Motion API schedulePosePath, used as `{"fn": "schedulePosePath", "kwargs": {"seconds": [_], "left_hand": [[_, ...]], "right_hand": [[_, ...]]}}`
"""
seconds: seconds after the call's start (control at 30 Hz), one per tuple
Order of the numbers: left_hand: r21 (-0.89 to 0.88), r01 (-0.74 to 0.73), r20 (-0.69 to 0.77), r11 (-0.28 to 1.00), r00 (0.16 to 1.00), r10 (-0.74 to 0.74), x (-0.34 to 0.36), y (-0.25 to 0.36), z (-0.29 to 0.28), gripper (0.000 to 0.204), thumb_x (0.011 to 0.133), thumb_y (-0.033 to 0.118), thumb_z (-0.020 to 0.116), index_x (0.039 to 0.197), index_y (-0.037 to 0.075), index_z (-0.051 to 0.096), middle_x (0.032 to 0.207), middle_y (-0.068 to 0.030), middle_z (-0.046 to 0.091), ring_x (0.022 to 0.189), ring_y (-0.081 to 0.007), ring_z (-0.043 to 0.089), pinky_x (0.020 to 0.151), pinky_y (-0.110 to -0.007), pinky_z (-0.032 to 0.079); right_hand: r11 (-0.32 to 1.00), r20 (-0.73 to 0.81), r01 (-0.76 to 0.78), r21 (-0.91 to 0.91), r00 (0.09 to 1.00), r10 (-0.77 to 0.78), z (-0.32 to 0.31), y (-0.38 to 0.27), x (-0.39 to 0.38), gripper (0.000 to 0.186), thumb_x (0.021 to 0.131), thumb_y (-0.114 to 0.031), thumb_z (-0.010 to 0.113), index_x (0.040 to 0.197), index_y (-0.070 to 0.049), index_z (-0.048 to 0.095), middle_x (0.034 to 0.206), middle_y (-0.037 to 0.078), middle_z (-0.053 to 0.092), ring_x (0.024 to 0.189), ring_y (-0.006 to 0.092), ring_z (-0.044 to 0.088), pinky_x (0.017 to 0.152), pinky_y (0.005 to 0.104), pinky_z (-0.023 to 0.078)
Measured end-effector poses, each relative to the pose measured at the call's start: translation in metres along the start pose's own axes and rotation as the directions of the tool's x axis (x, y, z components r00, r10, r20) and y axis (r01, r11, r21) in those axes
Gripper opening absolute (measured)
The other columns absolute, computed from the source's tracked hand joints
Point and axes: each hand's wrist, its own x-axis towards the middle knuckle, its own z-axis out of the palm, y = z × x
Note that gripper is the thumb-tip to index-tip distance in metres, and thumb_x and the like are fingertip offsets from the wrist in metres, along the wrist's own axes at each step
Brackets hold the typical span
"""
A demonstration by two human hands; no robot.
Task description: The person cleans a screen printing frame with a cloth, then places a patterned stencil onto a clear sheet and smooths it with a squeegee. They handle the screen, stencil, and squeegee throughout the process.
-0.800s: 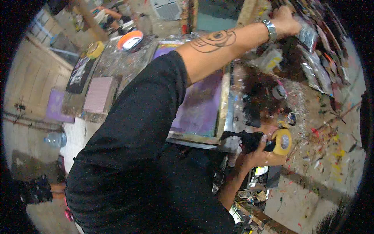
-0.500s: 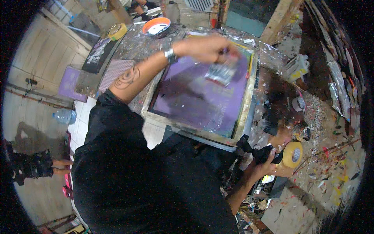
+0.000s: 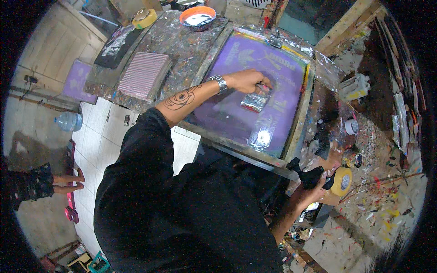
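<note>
Bowl point(image 3: 199, 10) beyond left hand point(image 3: 249, 82) contains white matter. Left fingers pinch silvery-wrapped piece point(image 3: 256, 101) over purple screen point(image 3: 234, 125); right hand point(image 3: 309, 193), nearer the body, clasps black cloth point(image 3: 312, 177). Spattered table point(image 3: 182, 50) and tiled floor point(image 3: 98, 132) lie left of the pinch.

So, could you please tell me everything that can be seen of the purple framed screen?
The purple framed screen is a rectangular panel with pale shapes and lettering on its surface. Its border looks wooden and worn, with yellow stains near the far edge. A bright glare near the closest edge makes it look glossy there. It appears to lie flat, right of the stained bench top. The left hand holds a silvery flat piece over it; whether they touch is unclear.
</note>
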Motion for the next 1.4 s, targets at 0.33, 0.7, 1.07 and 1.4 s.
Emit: {"fn": "schedulePosePath", "kwargs": {"seconds": [0.33, 0.7, 1.07, 1.4], "left_hand": [[-0.055, -0.016, -0.016, 0.998, 1.000, 0.015, -0.008, -0.008, 0.012, 0.043, 0.092, 0.025, 0.071, 0.129, 0.003, 0.066, 0.122, -0.0183, 0.072, 0.113, -0.0317, 0.069, 0.098, -0.042, 0.052], [-0.543, -0.252, -0.481, 0.801, 0.875, -0.050, 0.087, 0.159, -0.105, 0.051, 0.090, 0.022, 0.079, 0.135, 0.004, 0.060, 0.112, -0.0124, 0.071, 0.101, -0.0190, 0.069, 0.088, -0.034, 0.057], [-0.368, -0.126, -0.771, 0.921, 0.596, -0.226, 0.372, 0.298, -0.022, 0.074, 0.082, 0.042, 0.080, 0.124, -0.009, 0.046, 0.117, -0.0315, 0.064, 0.095, -0.0438, 0.070, 0.088, -0.051, 0.055], [-0.250, -0.148, -0.793, 0.957, 0.598, -0.115, 0.394, 0.223, -0.031, 0.070, 0.092, 0.056, 0.063, 0.124, -0.007, 0.060, 0.120, -0.0285, 0.066, 0.117, -0.0439, 0.061, 0.101, -0.049, 0.049]], "right_hand": [[1.000, -0.004, 0.003, 0.029, 1.000, -0.003, -0.019, 0.004, -0.008, 0.040, 0.099, -0.036, 0.066, 0.108, 0.002, 0.060, 0.095, 0.010, 0.065, 0.082, 0.0219, 0.063, 0.073, 0.0393, 0.056], [0.998, 0.034, -0.052, 0.040, 0.998, 0.051, -0.049, 0.060, 0.013, 0.051, 0.097, -0.017, 0.068, 0.143, -0.005, 0.048, 0.108, 0.003, 0.060, 0.089, 0.0157, 0.061, 0.078, 0.0361, 0.061], [0.967, -0.065, 0.005, 0.253, 0.998, 0.012, -0.057, 0.017, -0.007, 0.047, 0.097, -0.017, 0.067, 0.137, 0.002, 0.050, 0.121, 0.010, 0.062, 0.096, 0.0210, 0.066, 0.082, 0.0366, 0.058], [0.659, 0.315, -0.462, 0.593, 0.887, 0.338, -0.034, -0.020, 0.030, 0.018, 0.104, -0.031, 0.060, 0.110, -0.015, 0.066, 0.094, -0.001, 0.071, 0.080, 0.0114, 0.066, 0.071, 0.0294, 0.053]]}}
